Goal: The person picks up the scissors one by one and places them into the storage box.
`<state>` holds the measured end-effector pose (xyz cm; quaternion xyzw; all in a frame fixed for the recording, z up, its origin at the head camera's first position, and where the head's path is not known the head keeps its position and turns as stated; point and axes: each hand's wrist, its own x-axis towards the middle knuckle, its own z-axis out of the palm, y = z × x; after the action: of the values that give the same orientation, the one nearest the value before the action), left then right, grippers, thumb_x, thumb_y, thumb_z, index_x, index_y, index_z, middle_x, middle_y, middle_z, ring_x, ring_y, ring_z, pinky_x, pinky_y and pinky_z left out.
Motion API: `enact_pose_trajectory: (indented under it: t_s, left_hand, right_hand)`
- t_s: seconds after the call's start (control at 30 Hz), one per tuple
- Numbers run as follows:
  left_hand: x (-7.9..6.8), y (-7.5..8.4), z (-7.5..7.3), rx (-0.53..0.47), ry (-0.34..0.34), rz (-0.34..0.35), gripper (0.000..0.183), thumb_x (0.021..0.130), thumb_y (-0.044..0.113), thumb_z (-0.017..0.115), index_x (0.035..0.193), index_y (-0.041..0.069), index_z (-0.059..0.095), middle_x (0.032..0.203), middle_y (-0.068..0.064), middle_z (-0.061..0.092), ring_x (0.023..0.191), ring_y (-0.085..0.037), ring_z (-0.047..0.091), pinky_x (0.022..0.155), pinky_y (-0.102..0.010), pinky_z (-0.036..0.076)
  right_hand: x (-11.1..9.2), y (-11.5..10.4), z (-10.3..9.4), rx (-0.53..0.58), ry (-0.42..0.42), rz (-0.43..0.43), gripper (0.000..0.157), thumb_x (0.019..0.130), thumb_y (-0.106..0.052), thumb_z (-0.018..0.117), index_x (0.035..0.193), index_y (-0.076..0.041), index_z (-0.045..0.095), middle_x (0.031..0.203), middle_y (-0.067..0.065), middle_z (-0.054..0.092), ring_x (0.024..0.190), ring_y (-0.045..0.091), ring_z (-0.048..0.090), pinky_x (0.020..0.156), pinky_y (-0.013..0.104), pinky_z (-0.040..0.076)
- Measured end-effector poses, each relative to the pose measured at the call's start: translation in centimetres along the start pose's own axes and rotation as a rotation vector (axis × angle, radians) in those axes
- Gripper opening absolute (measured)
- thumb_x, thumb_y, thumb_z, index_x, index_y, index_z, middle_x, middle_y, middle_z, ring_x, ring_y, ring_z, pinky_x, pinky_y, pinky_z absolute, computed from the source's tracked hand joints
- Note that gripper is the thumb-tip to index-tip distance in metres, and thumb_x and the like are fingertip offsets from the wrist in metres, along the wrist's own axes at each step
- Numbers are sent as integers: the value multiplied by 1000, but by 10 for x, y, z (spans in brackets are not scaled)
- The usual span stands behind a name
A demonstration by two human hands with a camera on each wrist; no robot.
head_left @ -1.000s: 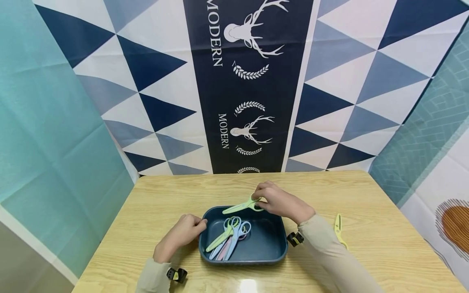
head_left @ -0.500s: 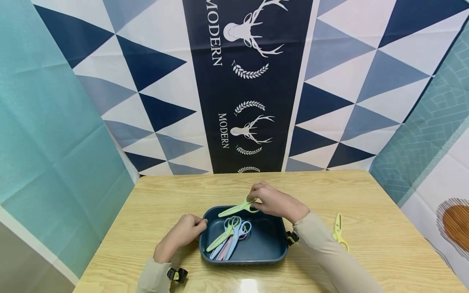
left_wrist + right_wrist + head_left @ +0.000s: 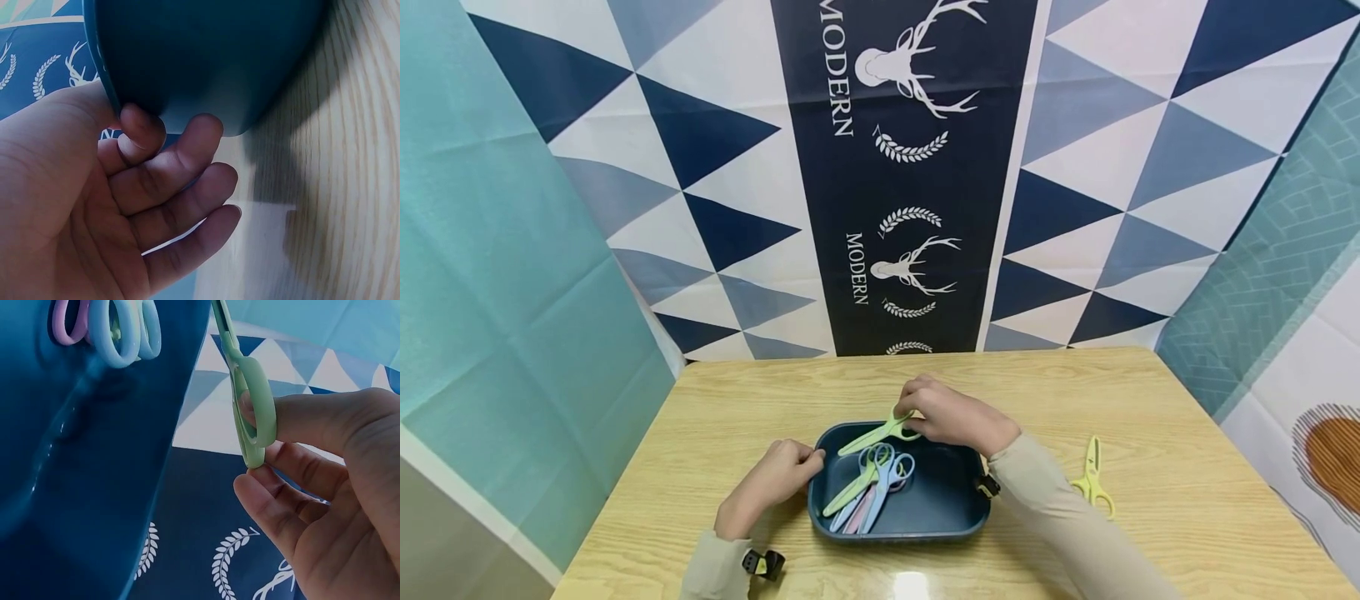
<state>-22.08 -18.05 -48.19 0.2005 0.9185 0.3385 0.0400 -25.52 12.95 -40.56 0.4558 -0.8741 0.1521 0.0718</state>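
My right hand grips light green scissors by the handles, above the far side of a dark blue plastic bin. Their blades point left. In the right wrist view, the thumb passes through a loop of the green handle. At the bin's left end my left hand pinches the rim between thumb and fingers. Inside, toward the left, lies a pile of scissors: a green pair, blue pairs and a pink pair, partly covered. Their tips point toward the near left.
Yellow scissors lie on the wooden table to the right, beyond the right forearm. A patterned cloth hangs behind the table's far edge. The right side of the bin's floor shows bare.
My right hand has moved left and slightly down, carrying the green scissors further over the bin toward the pile. My left hand has stayed at the rim.
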Motion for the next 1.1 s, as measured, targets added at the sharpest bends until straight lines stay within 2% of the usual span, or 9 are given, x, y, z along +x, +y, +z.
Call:
enact_pose_trajectory:
  t_s: [0.33,0.67,1.1]
  left_hand:
    - [-2,-1,-1,5,-19,-32,52,105,24,53,55,18,42,50,11,44,45,-3,36,49,-19,30]
    - [-2,2,-2,-2,-39,-29,52,107,26,52,56,19,42,50,11,46,45,-3,36,50,-19,31]
    - [-2,1,-2,-5,-30,-8,52,106,24,52,56,19,43,50,12,46,44,-3,36,49,-19,30]
  right_hand:
    - [7,-8,6,30,-45,16,11,92,-8,75,102,-10,80,101,2,73,97,17,61,90,34,52]
    - [13,-8,14,44,-122,55,13,93,-10,75,105,-10,80,102,1,72,100,17,60,92,35,51]
    - [21,-11,29,59,-155,68,12,92,-10,75,103,-11,80,101,1,72,96,16,56,88,32,49]
